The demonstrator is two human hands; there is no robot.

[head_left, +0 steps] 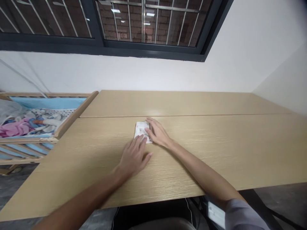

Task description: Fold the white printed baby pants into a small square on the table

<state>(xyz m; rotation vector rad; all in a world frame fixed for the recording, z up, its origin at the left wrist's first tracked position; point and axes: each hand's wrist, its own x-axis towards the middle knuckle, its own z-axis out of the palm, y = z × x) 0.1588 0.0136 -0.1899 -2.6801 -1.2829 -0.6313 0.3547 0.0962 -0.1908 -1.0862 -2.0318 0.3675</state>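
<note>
On the counter (216,143), just short of the panel seam (192,115): folded white packet (142,131), printed with small grey marks. Cloth or paper, cannot tell. Lay flat, roughly rectangular, slightly skewed, edges soft and a bit rumpled.

Left hand (133,157) sat on the near side, fingertips on the packet's lower edge, palm off it and over the wood. Right hand (158,133) sat on the right side, fingers across the packet's right edge, palm low. Neither wrapped around it: both open, fingers lightly spread, no pinch visible. Looked like two-sided contact, pinning the packet so it would not slide on the smooth wood-grain top.

Right forearm ran back to a grey sleeve (242,214). Past the counter's left end stood a wooden crib (76,115) with blue padding and a pink cloth (16,127) inside. Dark-framed window (103,48) above.
</note>
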